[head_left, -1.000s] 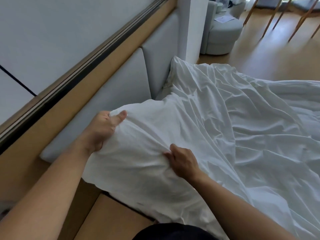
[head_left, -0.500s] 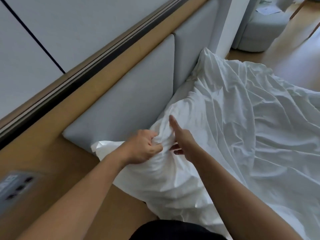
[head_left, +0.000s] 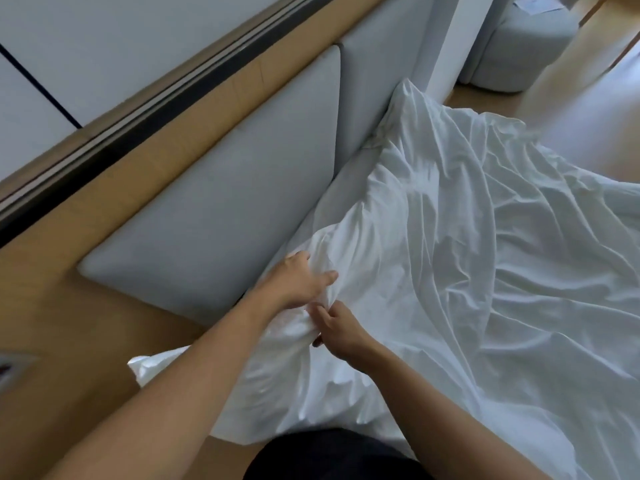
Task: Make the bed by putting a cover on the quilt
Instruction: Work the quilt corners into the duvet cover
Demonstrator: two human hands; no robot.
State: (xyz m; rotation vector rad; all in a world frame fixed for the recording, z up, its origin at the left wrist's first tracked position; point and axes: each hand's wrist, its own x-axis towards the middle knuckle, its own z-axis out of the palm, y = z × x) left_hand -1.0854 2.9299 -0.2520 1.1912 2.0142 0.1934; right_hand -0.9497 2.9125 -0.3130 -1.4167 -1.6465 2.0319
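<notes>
- Head view is showing both hands working near one corner of the white cover [head_left: 450, 271], which is lying rumpled across the bed, up against the grey headboard pads [head_left: 214, 216].
- Right hand [head_left: 337, 329] is pinching a bunched fold, fingers curled tight on the cloth, prob. anchoring it.
- Left hand [head_left: 298, 282] is lying just beyond it w/ fingers fairly straight, pressing rather than gripping. I'm guessing it's feeling for the quilt corner thru the fabric (quilt itself isn't showing separately).
- Cover's near corner is spilling onto the wooden ledge [head_left: 69, 323] beside the bed.
- Room: a pale padded seat [head_left: 512, 46] is standing on the wood floor [head_left: 571, 109] beyond the bed.
</notes>
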